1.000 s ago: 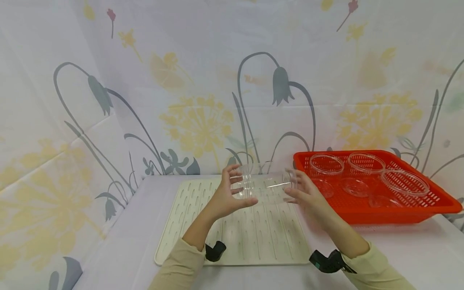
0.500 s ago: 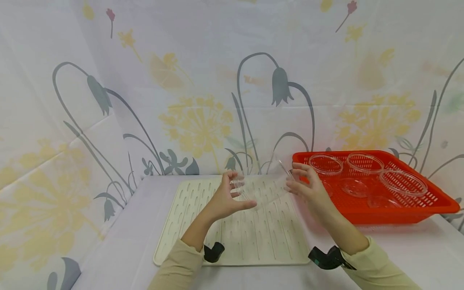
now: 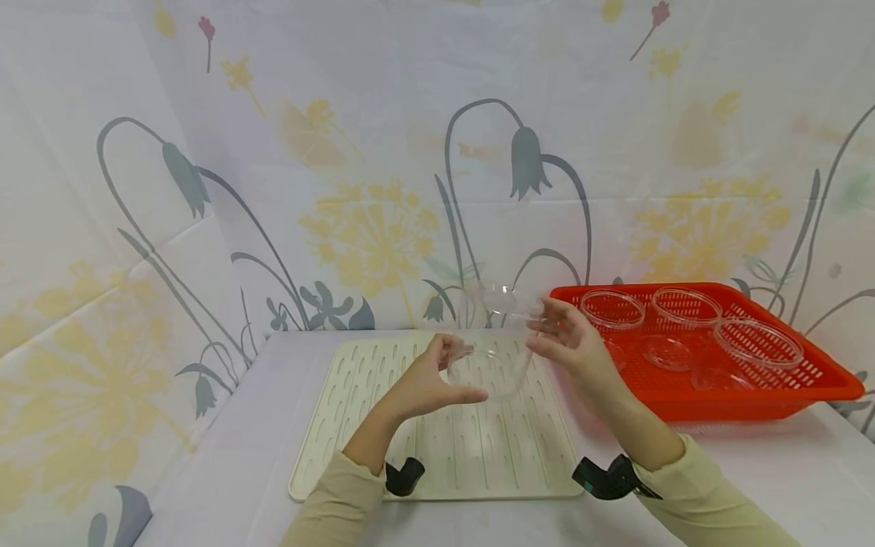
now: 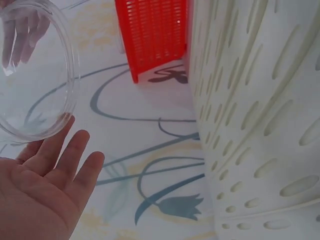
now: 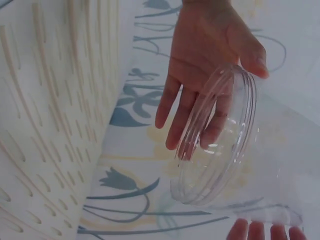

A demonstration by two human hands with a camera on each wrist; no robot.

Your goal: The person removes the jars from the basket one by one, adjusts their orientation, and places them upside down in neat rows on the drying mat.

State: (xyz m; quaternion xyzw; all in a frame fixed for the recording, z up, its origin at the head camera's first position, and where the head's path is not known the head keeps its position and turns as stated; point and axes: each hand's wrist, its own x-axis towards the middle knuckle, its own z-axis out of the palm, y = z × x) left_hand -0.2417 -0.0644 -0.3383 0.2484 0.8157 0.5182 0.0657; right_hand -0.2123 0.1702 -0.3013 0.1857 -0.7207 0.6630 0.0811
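The clear, cylindrical plastic jar [image 3: 495, 343] tilts above the cream, slotted rectangular mat [image 3: 492, 456], long axis seemingly 1-to-7 o'clock; the right hand [image 3: 582, 355] grips it from 3 o'clock, the left hand [image 3: 431, 384], fingers spread, at 8.

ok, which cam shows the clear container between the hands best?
Right wrist: the clear container appears close up, its ridged rim distinct in front of the left hand. Head shows it smaller and faint against pale surroundings. Left wrist catches only a round end, cropped at the frame's left side.
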